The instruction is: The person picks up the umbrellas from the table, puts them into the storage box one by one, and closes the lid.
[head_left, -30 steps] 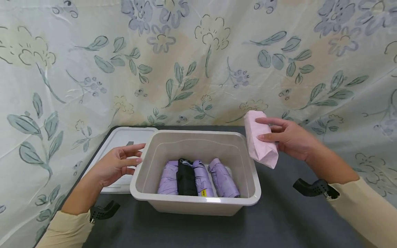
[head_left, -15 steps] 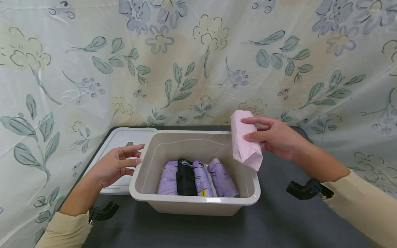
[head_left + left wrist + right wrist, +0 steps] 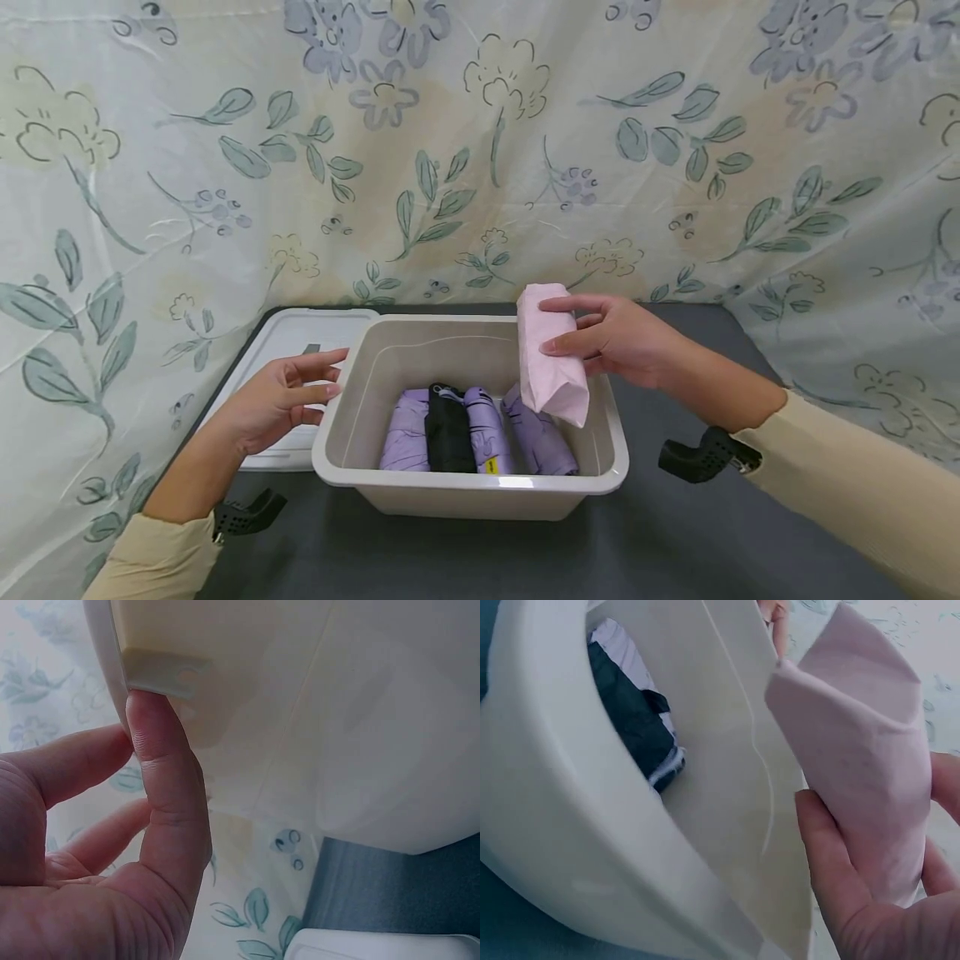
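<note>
My right hand (image 3: 622, 340) grips a pink rolled-up cloth bundle (image 3: 551, 362), thumb on the near side and fingers behind. It is tilted above the right part of a beige plastic bin (image 3: 471, 498). The right wrist view shows the folded end of the pink bundle (image 3: 866, 757). My left hand (image 3: 281, 398) touches the bin's left rim with its fingertips; the left wrist view has one fingertip under the lip. Inside the bin lie a black fabric roll (image 3: 450, 433) and several purple fabric rolls (image 3: 406, 432). The pink bundle partly covers the rightmost purple roll.
A white lid (image 3: 288, 446) lies on the dark grey table (image 3: 450, 558), left of the bin and partly behind it. A floral curtain (image 3: 465, 150) hangs along the back and sides. Each wrist wears a black camera mount (image 3: 705, 457).
My right hand has carried the pink bundle leftward, from beside the bin's right rim to over its right part. The left hand has stayed at the left rim.
</note>
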`<state>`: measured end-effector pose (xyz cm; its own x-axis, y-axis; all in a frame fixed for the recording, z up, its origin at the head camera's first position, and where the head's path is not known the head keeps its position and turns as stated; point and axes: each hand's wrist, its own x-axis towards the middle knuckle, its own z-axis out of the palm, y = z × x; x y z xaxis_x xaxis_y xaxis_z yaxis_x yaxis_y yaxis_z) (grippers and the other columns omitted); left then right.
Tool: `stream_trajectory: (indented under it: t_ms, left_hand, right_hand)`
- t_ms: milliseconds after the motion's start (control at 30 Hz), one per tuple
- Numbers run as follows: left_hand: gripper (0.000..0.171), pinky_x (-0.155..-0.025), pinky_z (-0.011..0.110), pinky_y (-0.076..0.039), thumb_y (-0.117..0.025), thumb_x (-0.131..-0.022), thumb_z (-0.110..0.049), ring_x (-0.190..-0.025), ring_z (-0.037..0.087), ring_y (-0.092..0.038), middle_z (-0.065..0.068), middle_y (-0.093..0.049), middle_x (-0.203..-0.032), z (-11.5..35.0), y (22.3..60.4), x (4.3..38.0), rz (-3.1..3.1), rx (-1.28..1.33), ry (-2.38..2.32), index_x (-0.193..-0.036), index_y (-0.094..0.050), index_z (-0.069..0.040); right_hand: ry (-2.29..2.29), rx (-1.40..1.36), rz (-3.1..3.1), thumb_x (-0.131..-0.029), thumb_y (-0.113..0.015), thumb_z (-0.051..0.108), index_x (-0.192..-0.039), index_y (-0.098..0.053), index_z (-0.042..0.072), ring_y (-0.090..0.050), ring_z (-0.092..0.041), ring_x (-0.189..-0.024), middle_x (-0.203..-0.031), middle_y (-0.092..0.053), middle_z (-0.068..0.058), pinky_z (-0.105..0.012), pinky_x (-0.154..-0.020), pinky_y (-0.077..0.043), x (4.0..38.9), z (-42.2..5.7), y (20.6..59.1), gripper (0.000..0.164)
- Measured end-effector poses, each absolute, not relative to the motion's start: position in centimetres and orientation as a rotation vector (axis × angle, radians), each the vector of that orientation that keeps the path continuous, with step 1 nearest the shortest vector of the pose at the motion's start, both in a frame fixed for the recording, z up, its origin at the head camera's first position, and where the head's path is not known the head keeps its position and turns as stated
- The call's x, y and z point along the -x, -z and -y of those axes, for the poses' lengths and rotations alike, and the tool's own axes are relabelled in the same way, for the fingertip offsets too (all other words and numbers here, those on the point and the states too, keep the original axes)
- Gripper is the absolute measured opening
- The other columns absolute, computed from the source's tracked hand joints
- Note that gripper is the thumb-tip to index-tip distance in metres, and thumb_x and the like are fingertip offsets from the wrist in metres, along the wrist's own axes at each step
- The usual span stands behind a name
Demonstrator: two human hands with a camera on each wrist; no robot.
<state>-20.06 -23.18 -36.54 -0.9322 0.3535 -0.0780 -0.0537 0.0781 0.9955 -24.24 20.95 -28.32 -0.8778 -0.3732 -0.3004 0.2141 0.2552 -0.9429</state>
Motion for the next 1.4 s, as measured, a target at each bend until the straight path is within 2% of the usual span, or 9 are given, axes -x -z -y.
stream_trajectory:
  t_ms: [267,467,667,1067,1400]
  left_hand:
    - [0.056,-0.08,0.035,-0.063,-0.065,-0.099,-0.006,-0.097,0.015,-0.07,-0.001,-0.067,-0.114,23.0,36.4,19.9,-2.067,-0.269,-1.915,-0.153,-0.048,-0.008]
    - [0.053,-0.079,0.035,-0.063,-0.064,-0.099,-0.004,-0.097,0.014,-0.069,-0.001,-0.067,-0.114,23.1,36.5,19.9,-2.059,-0.285,-1.921,-0.151,-0.051,-0.01]
    - [0.052,-0.079,0.035,-0.064,-0.064,-0.099,-0.003,-0.096,0.014,-0.071,-0.001,-0.068,-0.113,23.2,36.6,20.0,-2.049,-0.301,-1.933,-0.149,-0.054,-0.012]
    - [0.051,-0.079,0.035,-0.064,-0.063,-0.1,-0.003,-0.096,0.014,-0.071,-0.001,-0.068,-0.113,23.1,36.6,20.1,-2.043,-0.314,-1.937,-0.149,-0.055,-0.013]
    - [0.047,-0.077,0.034,-0.063,-0.063,-0.1,-0.003,-0.096,0.014,-0.07,0.0,-0.068,-0.112,23.2,36.5,20.0,-2.016,-0.345,-1.963,-0.144,-0.06,-0.018]
  right_hand:
    - [1.59,0.104,-2.007,-0.083,-0.084,0.008,-0.146,-0.057,0.018,-0.068,-0.025,-0.099,-0.139,-0.054,-0.017,-0.041,-0.084,-0.063,24.5,-18.6,28.9,0.068]
    - [1.482,0.059,-2.04,-0.081,-0.087,0.011,-0.138,-0.064,0.019,-0.071,-0.026,-0.091,-0.133,-0.06,-0.016,-0.041,-0.081,-0.063,24.7,-17.3,29.6,0.062]
    - [1.428,0.019,-2.074,-0.079,-0.089,0.014,-0.133,-0.069,0.022,-0.071,-0.028,-0.091,-0.134,-0.059,-0.016,-0.039,-0.08,-0.064,25.2,-16.2,30.2,0.058]
    - [1.365,-0.03,-2.041,-0.081,-0.086,0.004,-0.133,-0.068,0.017,-0.07,-0.031,-0.094,-0.132,-0.059,-0.02,-0.043,-0.084,-0.064,25.6,-15.4,31.6,0.057]
    - [1.24,0.007,-2.04,-0.081,-0.083,-0.001,-0.134,-0.065,0.014,-0.07,-0.03,-0.094,-0.131,-0.058,-0.021,-0.043,-0.084,-0.063,25.9,-14.6,31.8,0.058]
